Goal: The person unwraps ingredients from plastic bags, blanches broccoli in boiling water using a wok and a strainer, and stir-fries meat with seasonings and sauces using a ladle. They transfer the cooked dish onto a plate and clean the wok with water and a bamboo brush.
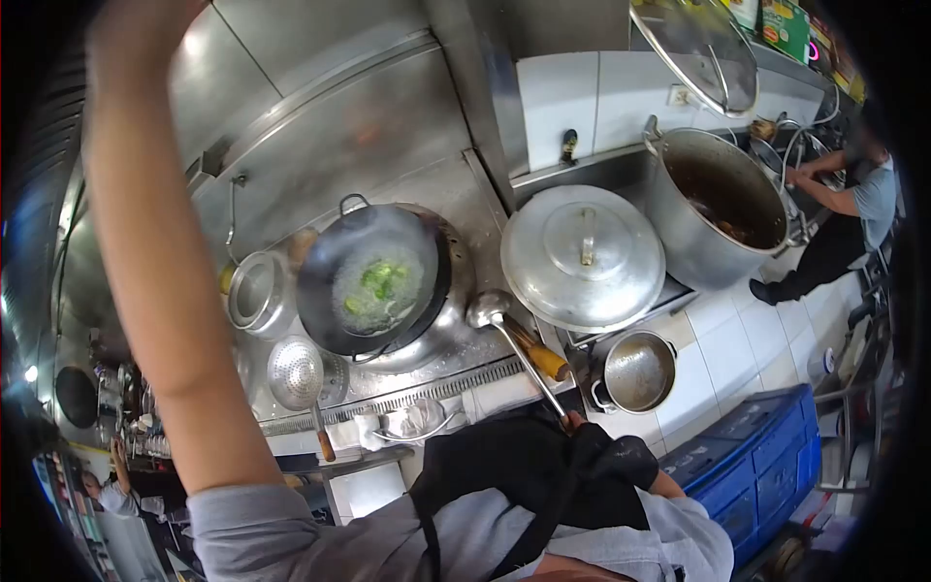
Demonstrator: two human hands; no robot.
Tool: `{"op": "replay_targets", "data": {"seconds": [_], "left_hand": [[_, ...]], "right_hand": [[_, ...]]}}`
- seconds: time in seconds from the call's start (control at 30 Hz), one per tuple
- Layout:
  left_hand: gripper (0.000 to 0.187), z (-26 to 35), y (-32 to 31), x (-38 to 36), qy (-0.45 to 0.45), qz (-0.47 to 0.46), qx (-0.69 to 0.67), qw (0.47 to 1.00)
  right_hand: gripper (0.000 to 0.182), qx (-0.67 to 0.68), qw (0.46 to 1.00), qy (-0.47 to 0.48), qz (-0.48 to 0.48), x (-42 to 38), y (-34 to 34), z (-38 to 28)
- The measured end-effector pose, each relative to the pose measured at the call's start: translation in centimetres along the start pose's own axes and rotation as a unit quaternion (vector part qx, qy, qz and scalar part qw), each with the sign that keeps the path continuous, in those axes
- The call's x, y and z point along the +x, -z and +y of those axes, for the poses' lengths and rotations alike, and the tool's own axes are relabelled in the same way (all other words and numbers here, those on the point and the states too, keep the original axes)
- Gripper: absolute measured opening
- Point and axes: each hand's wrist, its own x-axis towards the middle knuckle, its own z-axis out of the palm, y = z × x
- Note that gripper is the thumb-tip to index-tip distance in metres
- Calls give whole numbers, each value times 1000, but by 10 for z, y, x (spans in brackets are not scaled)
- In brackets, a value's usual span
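Note:
My right hand (pixel 574 421) is closed around the end of a steel ladle's handle, low in front of the black apron. The ladle (pixel 490 308) has its round bowl up beside the wok burner. My left arm stretches high along the left side; only the blurred base of my left hand (pixel 145 21) shows at the top edge, its fingers cut off. A dark wok (pixel 320 291) sits on the burner, with green vegetables (pixel 383 281) in bubbling, steaming liquid. Left of it are a round strainer (pixel 257 291) and a perforated skimmer (pixel 295 372) with a wooden handle.
A lidded pot (pixel 582 257) stands right of the wok, beside a tall stockpot (pixel 718 204) of dark liquid. Below are a small pot (pixel 640 371) and a blue bin (pixel 747 475). Another person (pixel 868 194) works at far right; one more (pixel 116 490) is at lower left.

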Motion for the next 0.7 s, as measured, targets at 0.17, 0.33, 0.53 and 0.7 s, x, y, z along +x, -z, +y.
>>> {"op": "replay_targets", "data": {"seconds": [0.17, 0.33, 0.53, 0.7], "left_hand": [[42, -73, -59, -255, 192, -446, -63, 872], [45, -126, -164, -404, 392, -438, -155, 794], [61, -154, -275, -441, 397, -378, 52, 835], [58, -162, -302, -425, 404, -430, 119, 799]], "right_hand": [[42, -56, 998, 4, 34, -11, 6, 0], [45, -85, 992, 25, 86, -2, -12, -28], [63, -154, 980, 120, 20, -16, -24, -37], [78, -130, 981, 113, -88, -40, -15, -9]]}}
